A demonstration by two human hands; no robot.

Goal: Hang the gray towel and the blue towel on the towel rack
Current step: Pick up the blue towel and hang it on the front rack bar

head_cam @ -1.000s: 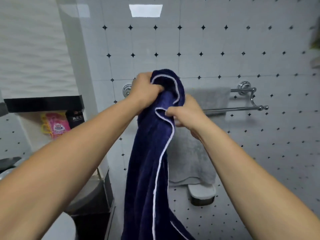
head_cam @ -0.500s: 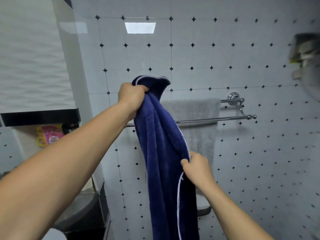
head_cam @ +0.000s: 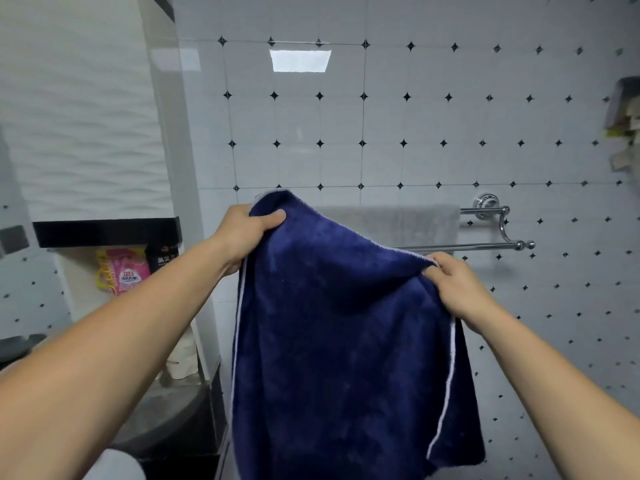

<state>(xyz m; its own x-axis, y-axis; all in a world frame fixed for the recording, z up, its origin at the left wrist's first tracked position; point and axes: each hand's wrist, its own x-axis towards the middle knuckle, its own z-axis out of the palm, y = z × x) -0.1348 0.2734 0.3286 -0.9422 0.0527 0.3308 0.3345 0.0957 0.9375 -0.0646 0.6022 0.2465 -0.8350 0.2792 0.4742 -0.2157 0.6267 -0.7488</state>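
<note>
Hands, left (head_cam: 242, 233) and right (head_cam: 453, 285), grip blue towel (head_cam: 339, 341) before rack (head_cam: 498, 233) bearing gray towel (head_cam: 398, 220).

Navy blue towel (head_cam: 339, 327) with white edging, gray towel (head_cam: 391, 220), chrome rack (head_cam: 485, 245), white tiles (head_cam: 450, 133) with black diamonds.

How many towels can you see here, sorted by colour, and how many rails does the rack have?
Blue towel: 1, held up by the left hand and the right hand
Gray towel: 1, draped over the back rail of the towel rack
Rails on the rack: 2
Total: 2 towels, 2 rails
</note>
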